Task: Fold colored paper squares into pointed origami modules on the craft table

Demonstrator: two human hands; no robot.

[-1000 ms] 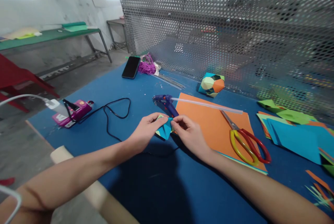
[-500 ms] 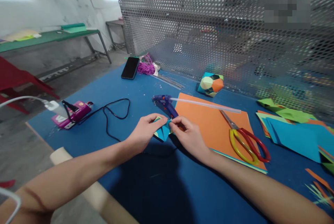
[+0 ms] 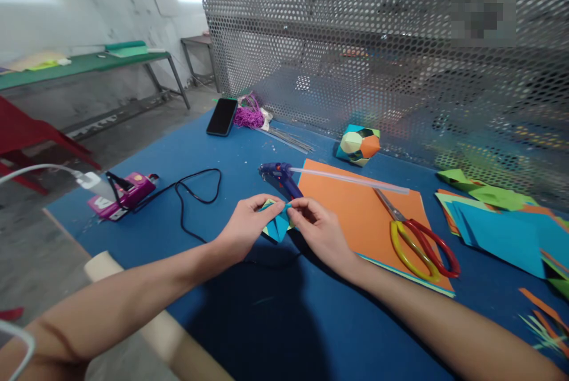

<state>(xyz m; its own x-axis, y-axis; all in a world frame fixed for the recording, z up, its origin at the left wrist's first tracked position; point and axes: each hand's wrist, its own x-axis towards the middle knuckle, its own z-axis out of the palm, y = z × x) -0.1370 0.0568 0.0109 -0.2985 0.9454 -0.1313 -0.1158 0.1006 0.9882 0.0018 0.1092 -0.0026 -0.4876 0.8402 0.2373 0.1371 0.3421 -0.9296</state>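
Perforated metal sheeting (image 3: 311,67) is stood along the far side of a smooth blue table (image 3: 249,327). To the right, orange paper (image 3: 351,215) is stacked flat, with blue and pale edges shown beneath, and scissors (image 3: 400,216) with looped red and yellow handles are laid across it. Beyond the stack, a faceted, many-coloured paper ball (image 3: 359,144) is set down. On the left, a black cord (image 3: 181,212) is looped loosely between a glossy purple block (image 3: 128,191) and the middle.

Both forearms are stretched in from the near corners and angled towards each other, with the hands brought close together at the table's middle, just on the near side of the glue gun (image 3: 281,173). Between them, a small folded paper (image 3: 279,228), creased and pointed, blue with pale green, is held. It is gripped from the left by the left hand (image 3: 246,224), with the thumb pressed on top. Its right corner is pinched by the right hand (image 3: 324,230) between thumb and bent forefinger.
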